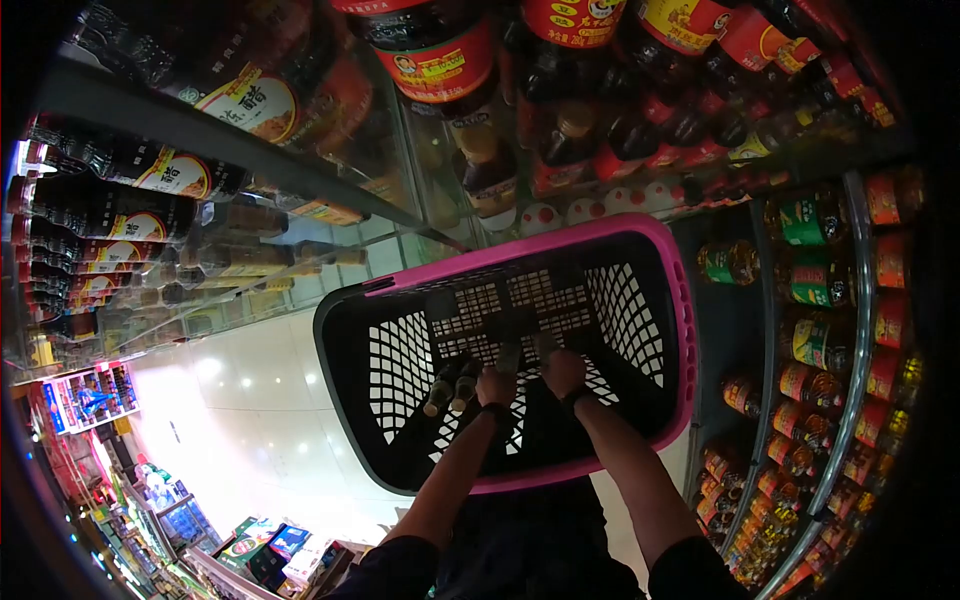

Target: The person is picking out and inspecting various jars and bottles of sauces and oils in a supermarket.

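Observation:
A black shopping basket with a pink rim is in front of my body, and both hands reach down inside it. My left hand is closed around a small bottle, whose top end shows beyond the fingers. My right hand is closed too, on what looks like another bottle, dim and partly covered by the fingers. Two dark glass bottles with light caps lie side by side in the basket, just left of my left hand. Dark bands circle both wrists.
Shelves of dark sauce and vinegar bottles stand on the left and ahead, with red-labelled bottles above the basket. Oil bottles line the right shelves behind metal rails. Pale floor tiles and boxed goods are lower left.

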`<act>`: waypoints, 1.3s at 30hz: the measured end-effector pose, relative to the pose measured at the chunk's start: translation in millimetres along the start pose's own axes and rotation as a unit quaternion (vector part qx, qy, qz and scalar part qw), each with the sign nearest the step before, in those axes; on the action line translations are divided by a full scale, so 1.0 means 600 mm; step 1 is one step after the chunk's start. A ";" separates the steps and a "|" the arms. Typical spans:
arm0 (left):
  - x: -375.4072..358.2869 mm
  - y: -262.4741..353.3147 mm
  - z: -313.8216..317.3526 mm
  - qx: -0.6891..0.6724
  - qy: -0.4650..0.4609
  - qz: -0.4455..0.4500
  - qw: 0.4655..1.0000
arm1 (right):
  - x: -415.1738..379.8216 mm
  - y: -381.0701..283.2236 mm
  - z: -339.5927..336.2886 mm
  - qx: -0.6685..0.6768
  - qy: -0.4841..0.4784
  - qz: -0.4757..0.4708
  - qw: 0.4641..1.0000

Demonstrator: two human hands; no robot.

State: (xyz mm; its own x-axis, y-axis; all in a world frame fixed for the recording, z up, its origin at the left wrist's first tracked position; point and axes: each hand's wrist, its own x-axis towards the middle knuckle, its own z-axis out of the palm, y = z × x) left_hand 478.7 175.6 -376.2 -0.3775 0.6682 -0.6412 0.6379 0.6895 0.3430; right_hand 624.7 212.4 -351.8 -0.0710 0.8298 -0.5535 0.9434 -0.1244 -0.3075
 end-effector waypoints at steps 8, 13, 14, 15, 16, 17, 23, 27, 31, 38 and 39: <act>0.045 -0.087 0.041 0.067 -0.092 -0.026 0.993 | -0.008 -0.018 0.029 0.025 -0.047 0.011 0.999; 0.007 -0.051 -0.027 -0.004 -0.058 -0.064 0.996 | -0.014 -0.050 0.039 0.033 -0.073 0.016 0.997; 0.006 -0.051 -0.034 0.012 -0.061 -0.044 0.997 | -0.013 -0.051 0.050 0.033 -0.073 0.014 0.997; 0.008 -0.054 -0.035 0.011 -0.060 -0.045 0.997 | -0.013 -0.055 0.061 0.036 -0.083 0.002 0.996; 0.011 -0.056 -0.037 -0.001 -0.055 -0.055 0.997 | -0.012 -0.057 0.071 0.039 -0.092 -0.009 0.995; 0.013 -0.059 -0.038 -0.013 -0.050 -0.065 0.997 | -0.010 -0.057 0.080 0.039 -0.092 -0.011 0.995; 0.021 -0.098 -0.013 0.009 -0.037 -0.054 0.998 | -0.039 -0.117 0.041 0.051 -0.091 -0.015 0.994; 0.027 -0.134 0.021 0.051 0.022 -0.015 0.998 | -0.040 -0.123 0.050 0.051 -0.124 -0.023 0.991; 0.037 -0.149 0.035 0.058 -0.065 0.036 0.996 | -0.031 -0.116 0.064 0.008 -0.129 -0.030 0.991; -0.006 -0.092 -0.026 0.057 -0.069 0.001 0.996 | -0.038 -0.093 0.106 0.028 -0.094 -0.015 0.995; -0.006 -0.095 -0.029 0.057 -0.069 0.001 0.996 | -0.037 -0.093 0.109 0.014 -0.092 -0.009 0.996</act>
State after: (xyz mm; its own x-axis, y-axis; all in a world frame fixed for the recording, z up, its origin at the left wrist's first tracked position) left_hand 432.3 138.6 -381.5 -0.2856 0.6189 -0.7317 0.7133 0.6472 0.2690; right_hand 552.6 165.5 -372.9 -0.1479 0.7180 -0.6802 0.9322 -0.1286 -0.3384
